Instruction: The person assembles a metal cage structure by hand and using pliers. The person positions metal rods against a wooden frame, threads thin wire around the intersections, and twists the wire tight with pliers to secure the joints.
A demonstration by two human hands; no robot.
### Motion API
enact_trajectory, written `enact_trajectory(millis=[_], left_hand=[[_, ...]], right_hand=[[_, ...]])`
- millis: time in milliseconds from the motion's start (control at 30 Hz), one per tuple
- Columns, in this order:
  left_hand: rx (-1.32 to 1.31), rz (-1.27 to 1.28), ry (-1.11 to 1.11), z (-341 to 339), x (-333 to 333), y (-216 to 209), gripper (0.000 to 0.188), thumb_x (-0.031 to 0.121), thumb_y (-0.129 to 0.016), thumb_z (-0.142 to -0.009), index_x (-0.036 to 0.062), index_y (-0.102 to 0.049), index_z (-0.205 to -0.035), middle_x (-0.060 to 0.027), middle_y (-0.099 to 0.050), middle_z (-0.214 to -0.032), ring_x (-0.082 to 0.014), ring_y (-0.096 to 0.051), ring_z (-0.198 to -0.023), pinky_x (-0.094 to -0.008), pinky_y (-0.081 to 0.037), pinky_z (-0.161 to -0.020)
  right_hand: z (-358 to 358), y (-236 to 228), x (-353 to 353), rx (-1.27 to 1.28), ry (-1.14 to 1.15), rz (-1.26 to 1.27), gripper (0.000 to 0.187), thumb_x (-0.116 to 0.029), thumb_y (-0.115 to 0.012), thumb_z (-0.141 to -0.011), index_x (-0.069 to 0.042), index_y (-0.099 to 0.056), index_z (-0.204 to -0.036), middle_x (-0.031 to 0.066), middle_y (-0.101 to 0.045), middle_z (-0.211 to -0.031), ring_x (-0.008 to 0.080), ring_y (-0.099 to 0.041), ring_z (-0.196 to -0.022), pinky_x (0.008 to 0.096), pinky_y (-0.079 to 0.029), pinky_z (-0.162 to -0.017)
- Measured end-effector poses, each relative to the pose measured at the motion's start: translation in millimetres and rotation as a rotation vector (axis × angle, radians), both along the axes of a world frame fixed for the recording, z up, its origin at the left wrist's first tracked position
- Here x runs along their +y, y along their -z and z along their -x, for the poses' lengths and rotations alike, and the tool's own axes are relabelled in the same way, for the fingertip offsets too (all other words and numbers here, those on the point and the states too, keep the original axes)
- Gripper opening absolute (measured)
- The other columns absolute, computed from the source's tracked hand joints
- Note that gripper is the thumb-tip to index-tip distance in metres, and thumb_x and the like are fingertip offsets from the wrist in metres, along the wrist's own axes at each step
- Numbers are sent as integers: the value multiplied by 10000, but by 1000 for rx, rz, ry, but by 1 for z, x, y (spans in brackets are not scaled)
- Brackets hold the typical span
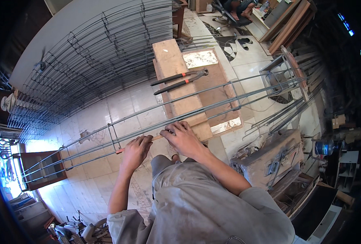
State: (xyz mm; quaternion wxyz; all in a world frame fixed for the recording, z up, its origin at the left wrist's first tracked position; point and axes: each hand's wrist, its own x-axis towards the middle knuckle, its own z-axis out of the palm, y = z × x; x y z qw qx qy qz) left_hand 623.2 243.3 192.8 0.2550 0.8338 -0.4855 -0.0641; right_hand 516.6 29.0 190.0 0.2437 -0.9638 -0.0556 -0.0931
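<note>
The thin wooden strip [158, 137] was gripped by the curled fingers of the left hand [137, 149], its long axis running rightward to the right hand [183, 139], whose grip could not be told, with the rebar frame [201, 110] just beyond both hands' fingers.

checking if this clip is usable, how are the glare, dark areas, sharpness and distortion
Head view: glare washes out the far left, beside the brown wooden stand; head view, rim: blackened, with the right side deep in shadow; head view, middle: the left hand and right hand look reasonably sharp; head view, upper left: the large white panel has an edge that bows, likely fisheye distortion.
</note>
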Motion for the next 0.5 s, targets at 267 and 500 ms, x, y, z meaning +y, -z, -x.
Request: enact_trajectory(millis=[267, 500], left_hand=[[-8, 17, 14, -3, -3, -2, 211, 112, -657, -913, 67, -608, -1113, -107, -652, -889, -320, -659, -794, -432, -528, -663], [30, -49, -1, -4, -4, -5, 213, 129, -647, -926, 75, -603, -1127, -119, -648, -883, -335, -656, -752, -444, -520, -636]], right_hand=[[101, 4, -122, -443, 1074, -373, 206, -104, -558, -983, -18, -598, -1166, 115, -636, -1066, 216, -602, -986, 357, -473, -853], [88, 35, -158, -328, 1024, -935, 377, -55, -487, -1011, -40, -564, -1379, 82, -631, -1218, 137, -575, -1048, 264, -448, -900]])
